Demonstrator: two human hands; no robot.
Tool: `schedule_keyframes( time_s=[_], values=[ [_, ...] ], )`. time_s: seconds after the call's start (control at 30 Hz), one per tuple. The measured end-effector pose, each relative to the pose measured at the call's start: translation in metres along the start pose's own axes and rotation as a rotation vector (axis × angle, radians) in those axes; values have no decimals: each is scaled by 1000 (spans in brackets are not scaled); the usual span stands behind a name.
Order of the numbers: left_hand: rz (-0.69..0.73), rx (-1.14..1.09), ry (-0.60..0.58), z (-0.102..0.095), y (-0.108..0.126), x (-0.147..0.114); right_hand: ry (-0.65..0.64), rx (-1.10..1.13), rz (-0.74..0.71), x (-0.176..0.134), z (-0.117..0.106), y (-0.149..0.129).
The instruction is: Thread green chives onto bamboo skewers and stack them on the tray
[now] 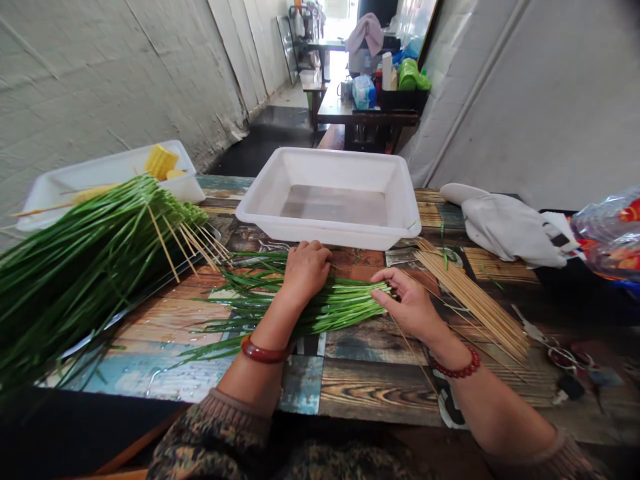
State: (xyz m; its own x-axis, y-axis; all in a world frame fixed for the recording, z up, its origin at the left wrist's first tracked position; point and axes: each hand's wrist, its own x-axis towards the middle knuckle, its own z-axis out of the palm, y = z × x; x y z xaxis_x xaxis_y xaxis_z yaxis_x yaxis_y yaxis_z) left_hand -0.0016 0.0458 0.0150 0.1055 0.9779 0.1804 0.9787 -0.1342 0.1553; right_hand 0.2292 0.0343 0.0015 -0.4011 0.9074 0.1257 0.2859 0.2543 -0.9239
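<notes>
A loose bunch of green chives (345, 303) lies across the table, stem ends to the right and leaf tips fanned to the left. My left hand (307, 267) rests over the upper side of the bunch with its fingers curled round the stalks. At the pale stem ends, my right hand (405, 300) has thumb and fingers closed about them. A thin bamboo skewer (415, 357) slants down from beneath my right hand; whether the fingers hold it, I cannot tell. To the right lies a pile of bamboo skewers (475, 300).
Skewered chives (95, 253) are heaped on a metal tray (107, 330) at left. Behind them, a white tub (55, 183) contains yellow food pieces (161, 162). Another white tub (327, 232) stands ahead. Keys (565, 357), a pale cloth (505, 223) and plastic-wrapped goods (613, 233) lie at right.
</notes>
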Motion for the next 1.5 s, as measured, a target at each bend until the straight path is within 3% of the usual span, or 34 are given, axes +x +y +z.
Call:
schedule_keyframes(
  time_s=[0.23, 0.43, 0.53, 1.5],
  values=[
    [38, -34, 37, 0, 2, 1, 38, 5, -1, 0, 3, 0],
    [81, -609, 100, -2, 18, 1, 103, 56, 20, 0, 7, -1],
    [99, -755, 94, 1, 30, -2, 85, 73, 33, -1, 7, -5],
    [132, -876, 41, -16, 46, -6, 136, 82, 23, -2, 6, -10]
  ],
)
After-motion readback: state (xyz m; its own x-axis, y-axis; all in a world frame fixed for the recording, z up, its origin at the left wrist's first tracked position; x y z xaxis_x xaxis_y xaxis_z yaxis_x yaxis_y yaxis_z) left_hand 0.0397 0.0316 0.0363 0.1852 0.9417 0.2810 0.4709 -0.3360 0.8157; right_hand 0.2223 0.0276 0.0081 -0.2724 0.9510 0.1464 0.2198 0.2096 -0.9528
